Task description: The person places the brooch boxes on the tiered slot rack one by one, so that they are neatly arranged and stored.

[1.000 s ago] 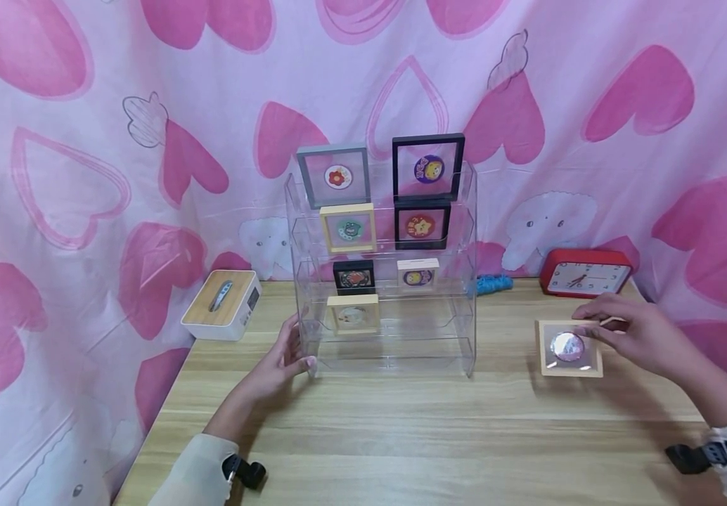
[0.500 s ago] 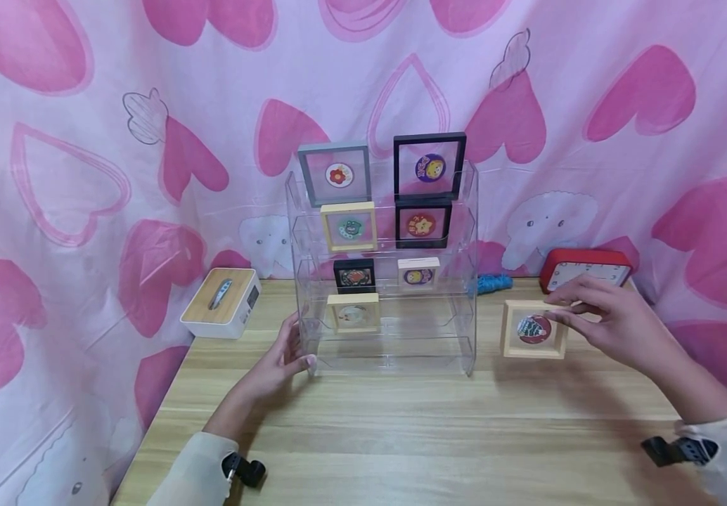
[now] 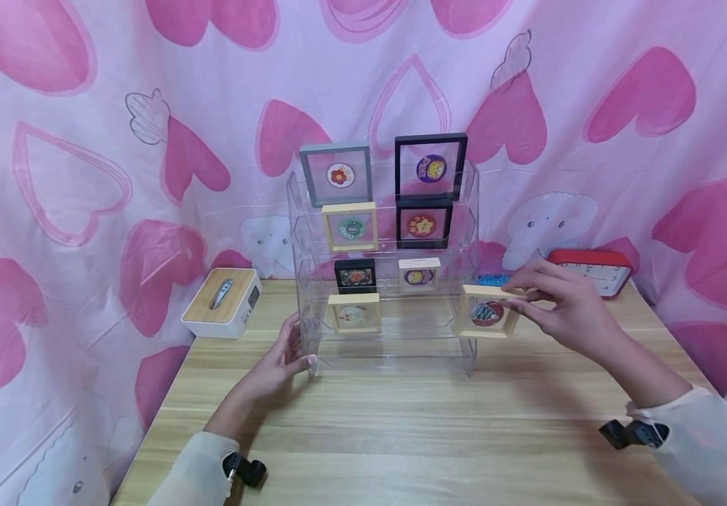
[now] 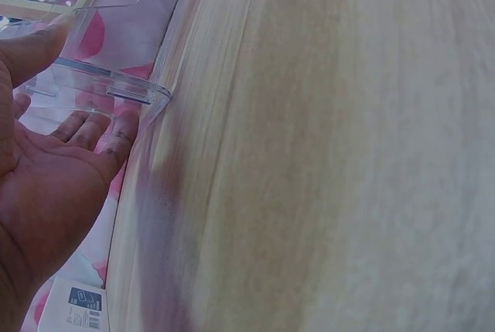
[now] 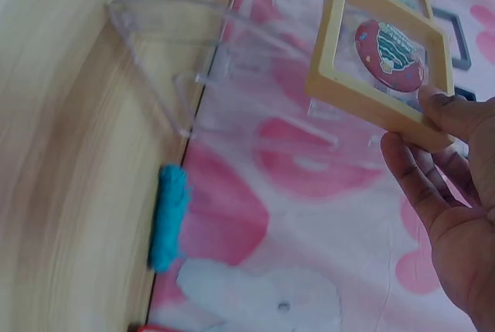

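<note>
A light wooden display frame [image 3: 489, 334] with a round red-and-green badge in its clear middle is pinched by one edge in my right hand [image 3: 560, 302]. In the head view it overlaps the right side of a clear tiered acrylic rack [image 3: 389, 365], held up off the table; whether it touches the rack I cannot tell. My left hand [image 3: 278, 362] grips the rack's lower left side, with the thumb at the front edge. On the rack's tiers stand a grey frame [image 3: 310, 176], black frames [image 3: 399, 169] and smaller pale ones [image 3: 333, 301], each around a badge.
A white box with a wooden top [image 3: 204, 299] sits left of the rack. Behind my right hand stands a red clock [image 3: 560, 256], partly covered. A blue bundle [image 5: 168, 220] lies by the table's back edge, before the pink heart curtain [image 3: 211, 70].
My right hand has carried the wooden frame leftward to the rack's right side and turned it, so the red-and-green badge face shows. The left hand has stayed on the rack.
</note>
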`<state>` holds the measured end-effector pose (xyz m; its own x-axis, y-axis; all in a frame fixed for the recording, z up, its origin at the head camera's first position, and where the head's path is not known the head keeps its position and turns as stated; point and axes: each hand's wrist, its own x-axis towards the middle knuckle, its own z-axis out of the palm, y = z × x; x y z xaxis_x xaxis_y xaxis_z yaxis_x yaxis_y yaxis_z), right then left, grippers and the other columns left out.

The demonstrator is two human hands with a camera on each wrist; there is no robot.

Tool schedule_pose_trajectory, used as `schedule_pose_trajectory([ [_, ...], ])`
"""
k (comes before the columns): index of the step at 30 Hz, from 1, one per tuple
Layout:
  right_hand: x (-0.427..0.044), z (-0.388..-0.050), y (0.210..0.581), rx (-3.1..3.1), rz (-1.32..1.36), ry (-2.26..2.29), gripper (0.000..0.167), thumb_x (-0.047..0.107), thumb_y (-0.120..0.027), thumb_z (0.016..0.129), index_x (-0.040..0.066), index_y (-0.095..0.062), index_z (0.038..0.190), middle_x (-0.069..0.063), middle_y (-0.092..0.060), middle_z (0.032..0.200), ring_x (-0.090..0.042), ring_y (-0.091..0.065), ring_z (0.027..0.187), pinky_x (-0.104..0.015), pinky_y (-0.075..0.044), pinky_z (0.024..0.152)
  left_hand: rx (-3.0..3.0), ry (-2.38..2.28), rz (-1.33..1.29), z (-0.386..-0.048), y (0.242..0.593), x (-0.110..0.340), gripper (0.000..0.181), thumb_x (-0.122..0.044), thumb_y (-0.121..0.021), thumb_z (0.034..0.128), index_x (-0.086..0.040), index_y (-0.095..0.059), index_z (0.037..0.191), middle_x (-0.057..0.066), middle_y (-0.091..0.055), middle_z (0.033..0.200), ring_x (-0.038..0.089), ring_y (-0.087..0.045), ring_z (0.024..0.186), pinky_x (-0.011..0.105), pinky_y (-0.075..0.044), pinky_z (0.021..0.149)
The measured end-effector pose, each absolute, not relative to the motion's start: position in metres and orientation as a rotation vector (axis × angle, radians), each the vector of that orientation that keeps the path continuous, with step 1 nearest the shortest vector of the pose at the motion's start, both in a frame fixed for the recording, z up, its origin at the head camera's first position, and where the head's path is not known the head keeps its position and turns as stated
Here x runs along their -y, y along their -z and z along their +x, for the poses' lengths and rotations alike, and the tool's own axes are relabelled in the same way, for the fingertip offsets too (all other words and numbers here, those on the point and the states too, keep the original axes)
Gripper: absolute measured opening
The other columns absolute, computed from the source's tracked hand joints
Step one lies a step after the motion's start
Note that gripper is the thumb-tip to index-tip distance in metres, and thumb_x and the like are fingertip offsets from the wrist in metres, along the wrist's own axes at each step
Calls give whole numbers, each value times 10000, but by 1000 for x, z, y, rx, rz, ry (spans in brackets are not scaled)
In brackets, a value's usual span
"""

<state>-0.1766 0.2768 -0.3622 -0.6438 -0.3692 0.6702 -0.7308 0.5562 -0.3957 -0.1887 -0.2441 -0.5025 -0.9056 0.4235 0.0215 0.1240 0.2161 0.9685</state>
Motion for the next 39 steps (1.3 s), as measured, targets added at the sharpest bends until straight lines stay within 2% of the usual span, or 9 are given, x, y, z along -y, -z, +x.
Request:
schedule_pose_trajectory([
  [8,-245,-180,358,2334,789,-878,428,-100,-943,778,125,-834,1125,-13,-724,1048,-11,-645,946,-12,-548,872,-2239,-1742,504,-186,501,243,985,-15,-680,1049,-348,-82,1757,269,-161,1830,509,-174,1698,659,-170,1375],
  [14,-224,-186,359,2321,814,-844,393,-100,-926,807,99,-814,1127,-41,-701,1067,-181,-743,964,3,-524,884,-2242,-1746,494,-185,500,244,996,-16,-687,1044,-355,-81,1758,273,-167,1827,509,-177,1698,658,-167,1377],
  [17,-213,-188,361,2309,851,-806,405,-101,-929,803,103,-811,1132,-49,-687,1068,-212,-762,966,-98,-615,851,-2245,-1745,493,-184,500,244,998,-22,-690,1046,-359,-79,1759,273,-170,1826,505,-176,1699,655,-167,1377],
  [19,-206,-189,362,2310,880,-779,425,-105,-930,799,110,-805,1143,-53,-680,1081,-211,-759,978,-222,-678,818,-2243,-1743,493,-184,500,244,994,-27,-690,1047,-362,-81,1758,268,-167,1829,501,-173,1701,653,-167,1378],
  [21,-200,-189,365,2316,909,-742,436,-114,-929,794,106,-797,1146,-65,-672,1086,-213,-744,981,-344,-707,787,-2239,-1747,497,-183,500,243,995,-22,-689,1046,-352,-79,1760,272,-170,1827,504,-177,1699,653,-170,1377],
  [23,-195,-190,369,2322,930,-701,437,-127,-924,792,95,-787,1142,-83,-665,1093,-228,-745,984,-402,-714,776,-2233,-1753,499,-183,500,243,999,-10,-686,1043,-340,-77,1763,282,-178,1821,511,-188,1694,653,-180,1374],
  [29,-184,-195,380,2355,933,-587,441,-119,-919,803,103,-771,1155,-93,-661,1120,-262,-750,1017,-442,-711,844,-2241,-1738,472,-183,500,243,989,-37,-691,1051,-352,-77,1759,264,-169,1829,498,-169,1704,652,-163,1381],
  [39,-175,-197,396,2453,902,-543,426,-78,-912,840,122,-769,1188,-96,-663,1157,-276,-737,1042,-440,-700,926,-2251,-1723,468,-182,497,242,977,-64,-697,1054,-324,-71,1758,276,-176,1822,509,-177,1698,657,-156,1380],
])
